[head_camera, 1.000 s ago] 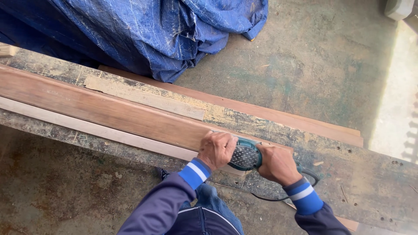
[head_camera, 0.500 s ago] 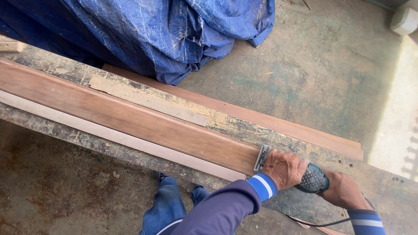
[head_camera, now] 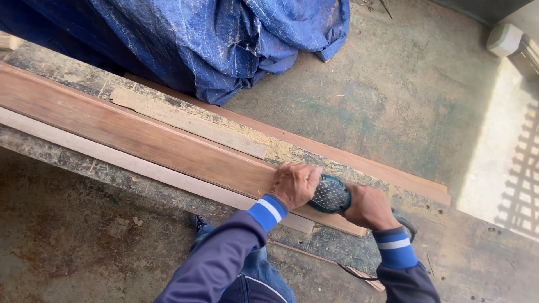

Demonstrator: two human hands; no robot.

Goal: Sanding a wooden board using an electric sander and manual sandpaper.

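Gripping a teal sander [head_camera: 330,194] from both sides, the left hand [head_camera: 295,184] and right hand [head_camera: 366,206] pressed it on the brown plank [head_camera: 140,137] near its right end. Rightward, the worn surface [head_camera: 477,247] lay open; a blue tarp [head_camera: 202,39] sat far behind.

I see no package, label, sign or screen anywhere in my view; nothing here carries a printed face.
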